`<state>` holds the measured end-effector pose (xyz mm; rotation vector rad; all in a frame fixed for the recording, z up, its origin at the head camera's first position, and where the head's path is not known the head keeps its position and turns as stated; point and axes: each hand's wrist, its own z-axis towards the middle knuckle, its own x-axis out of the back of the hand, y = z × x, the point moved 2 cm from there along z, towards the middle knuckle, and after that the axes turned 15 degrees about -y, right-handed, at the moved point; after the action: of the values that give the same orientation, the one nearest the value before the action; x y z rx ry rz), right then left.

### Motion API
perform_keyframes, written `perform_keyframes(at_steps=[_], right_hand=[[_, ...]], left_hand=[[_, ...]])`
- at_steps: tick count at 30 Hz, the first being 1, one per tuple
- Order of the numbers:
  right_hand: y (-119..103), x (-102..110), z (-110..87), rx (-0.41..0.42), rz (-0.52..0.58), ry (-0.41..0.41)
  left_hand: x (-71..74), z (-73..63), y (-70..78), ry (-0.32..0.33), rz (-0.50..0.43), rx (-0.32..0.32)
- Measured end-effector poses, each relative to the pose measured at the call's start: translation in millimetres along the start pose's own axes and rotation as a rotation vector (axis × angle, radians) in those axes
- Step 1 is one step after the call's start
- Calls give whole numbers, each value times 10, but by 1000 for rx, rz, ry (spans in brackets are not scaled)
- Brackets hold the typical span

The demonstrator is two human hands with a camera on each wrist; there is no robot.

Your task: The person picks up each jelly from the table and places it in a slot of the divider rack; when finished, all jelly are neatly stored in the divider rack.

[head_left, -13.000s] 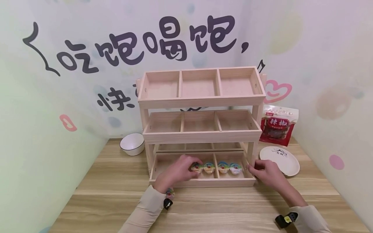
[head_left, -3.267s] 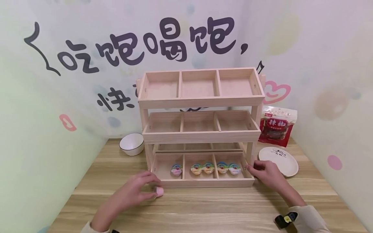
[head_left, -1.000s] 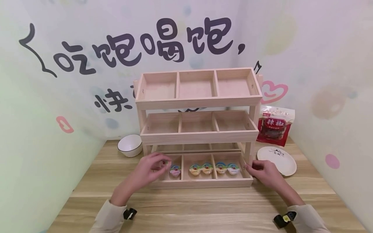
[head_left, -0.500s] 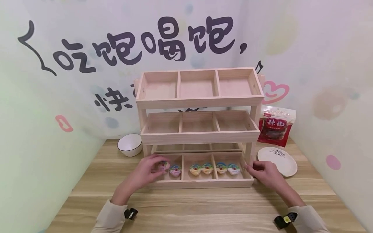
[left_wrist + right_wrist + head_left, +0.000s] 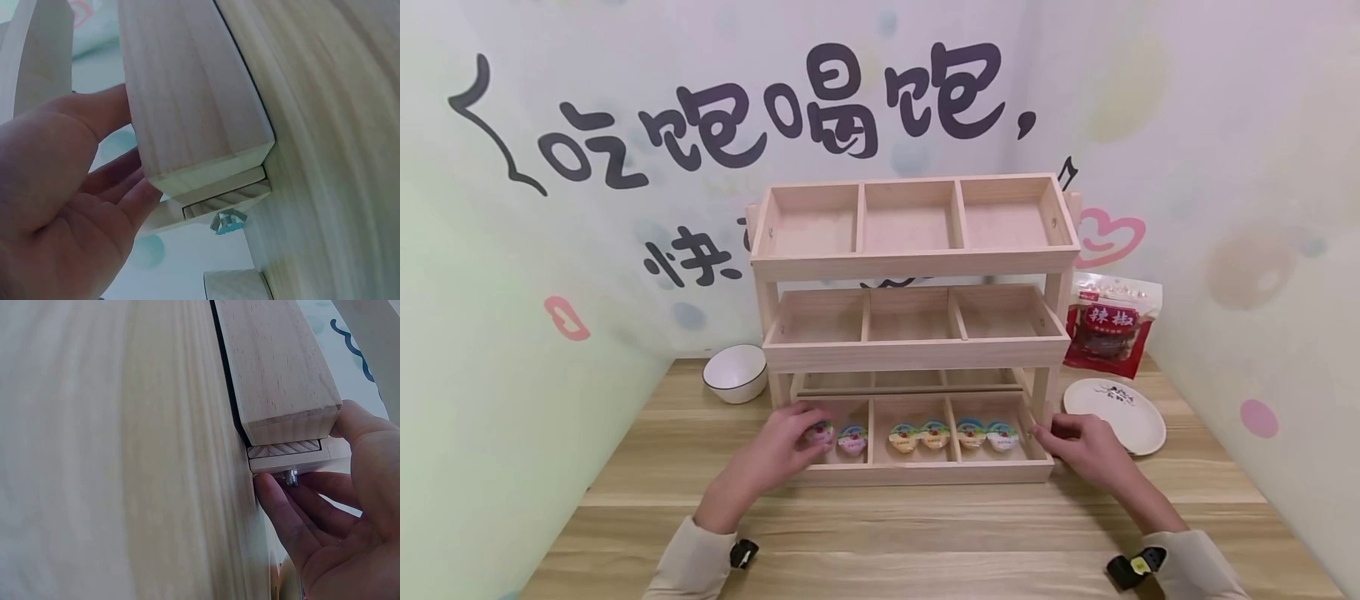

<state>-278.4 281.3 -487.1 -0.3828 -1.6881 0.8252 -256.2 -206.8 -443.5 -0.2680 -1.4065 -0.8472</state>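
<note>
A three-tier wooden rack (image 5: pixel 910 358) stands on the table, each tier split into three compartments. In the bottom tier's left compartment my left hand (image 5: pixel 767 450) pinches a pink jelly cup (image 5: pixel 822 432); in the left wrist view the tray wall hides the left hand's (image 5: pixel 81 187) fingertips. Beside that cup sits another pink jelly cup (image 5: pixel 852 439). Two yellowish jelly cups (image 5: pixel 917 436) lie in the middle compartment, two more jelly cups (image 5: pixel 987 434) in the right one. My right hand (image 5: pixel 1090 447) grips the bottom tier's right end, its thumb at the tray corner (image 5: pixel 287 419).
A white bowl (image 5: pixel 735 373) stands left of the rack. To the right are a white plate (image 5: pixel 1116 417) and, behind it, a red bag of dried chili (image 5: pixel 1108 325). The rack's two upper tiers (image 5: pixel 913 215) overhang the bottom one from behind.
The left hand has picked up a pink jelly cup from the table before the rack and lowered it into the left compartment. Earlier the left hand was at the middle compartment. The right hand stays put.
</note>
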Motion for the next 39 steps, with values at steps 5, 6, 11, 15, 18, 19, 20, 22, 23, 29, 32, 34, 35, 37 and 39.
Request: perform_keyframes(at_steps=[5,6,11,15,18,19,20,22,23,29,32,34,35,37,39], right_hand=[[-3,3,4,-3,0,-5],[-3,3,5,-3,1,-5],[-1,3,7,-3,2,-7],[1,2,6,1,-1,-5],[4,2,6,4,1,-6],[5,1,5,4,3,-7],[7,0,5,4,4,-8],[9,-1,6,2,7,-8],[11,-1,6,1,8,-9],[19,-3,8,1,10,-13],[20,-1,9,1,5,-11],[22,1,10,2,1,-9],[23,2,11,1,-1,-8],[26,2,13,1,0,-9],[31,1,15,-1,2,-11]], left_hand=[[-24,7,-7,-16,27,27],[-24,8,-7,-21,23,32],[-40,23,2,-58,33,63],[-52,33,21,-78,91,82],[-52,35,23,-92,96,102],[-51,37,20,-102,84,112],[-46,39,20,-111,70,119],[-35,45,16,-135,39,133],[-27,50,17,-150,24,143],[4,58,29,-197,-21,163],[14,49,38,-187,-5,135],[18,44,43,-179,12,111],[19,42,44,-176,16,99],[17,41,42,-177,12,84],[13,40,32,-183,1,72]])
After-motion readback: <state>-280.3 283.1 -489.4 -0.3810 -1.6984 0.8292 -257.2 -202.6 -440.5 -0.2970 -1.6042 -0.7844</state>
